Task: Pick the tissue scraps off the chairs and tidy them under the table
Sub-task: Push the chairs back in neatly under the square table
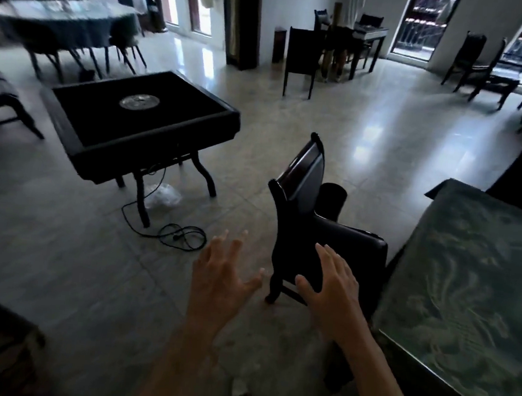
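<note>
Nearest, both hands are out in front with fingers spread and straight, holding nothing. The left hand [224, 276] hangs over bare floor [85, 265], well left of the chair. The right hand [329, 289] sits in front of the dark chair [319, 233], over the near edge of its seat; whether the palm actually touches the seat I cannot tell.

No tissue scrap is plainly visible on this chair's seat; the seat is dark and partly hidden by the right hand, so any scrap there is out of sight.

The chair stands just left of the green-patterned bench [466, 276] at the right, not yet pushed under it. It looks stiff and fairly heavy, with a glossy back that may be slippery. The top rail of the back, or the seat's side edges, seem the surest places to grip for sliding it in.

Tissue scraps would be light, soft and easily torn, so a fingertip pinch should do.

Farther left stands a black square bench [141, 116], with a crumpled pale plastic bag [163, 194] under it and a loose black cable [181, 237] on the floor, a likely snag for chair legs.
</note>
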Motion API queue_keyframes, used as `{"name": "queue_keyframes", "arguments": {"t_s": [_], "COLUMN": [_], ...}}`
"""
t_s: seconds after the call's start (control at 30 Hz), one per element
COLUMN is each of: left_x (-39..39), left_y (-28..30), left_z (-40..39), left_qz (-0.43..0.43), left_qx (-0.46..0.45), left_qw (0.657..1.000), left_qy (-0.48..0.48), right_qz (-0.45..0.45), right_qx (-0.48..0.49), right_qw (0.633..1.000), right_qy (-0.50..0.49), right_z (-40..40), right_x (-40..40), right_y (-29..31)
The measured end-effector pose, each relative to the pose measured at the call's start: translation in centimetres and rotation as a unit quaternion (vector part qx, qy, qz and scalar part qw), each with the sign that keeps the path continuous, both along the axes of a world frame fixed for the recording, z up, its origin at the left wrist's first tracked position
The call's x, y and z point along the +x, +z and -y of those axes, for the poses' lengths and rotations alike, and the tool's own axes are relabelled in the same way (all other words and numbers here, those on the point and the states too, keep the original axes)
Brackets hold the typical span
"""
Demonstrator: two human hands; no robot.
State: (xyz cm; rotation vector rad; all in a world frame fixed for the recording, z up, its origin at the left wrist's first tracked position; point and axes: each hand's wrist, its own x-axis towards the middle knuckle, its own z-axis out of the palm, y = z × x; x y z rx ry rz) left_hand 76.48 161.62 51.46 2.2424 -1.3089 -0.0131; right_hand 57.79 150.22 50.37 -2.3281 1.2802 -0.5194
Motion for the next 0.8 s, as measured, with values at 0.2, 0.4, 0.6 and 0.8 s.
{"name": "queue_keyframes", "arguments": {"t_s": [0.2, 0.4, 0.6, 0.8], "left_x": [10.0, 18.8, 25.3, 32.7], "left_y": [-1.5, -1.5, -0.5, -1.2], "left_z": [7.7, 16.7, 24.8, 32.9], "left_qz": [0.012, 0.023, 0.010, 0.011], "left_qx": [0.017, 0.034, 0.032, 0.035], "left_qw": [1.000, 0.999, 0.999, 0.999], "left_qy": [0.023, 0.027, 0.007, -0.033], "right_qz": [0.013, 0.010, 0.012, 0.005], "right_qx": [0.021, 0.059, 0.058, 0.052], "right_qw": [1.000, 0.998, 0.998, 0.997], "right_qy": [0.008, -0.003, -0.027, -0.062], "right_z": [8.7, 17.5, 24.9, 31.5], "right_x": [9.9, 18.1, 24.2, 31.1], "right_y": [-2.0, -2.4, -1.5, -1.8]}}
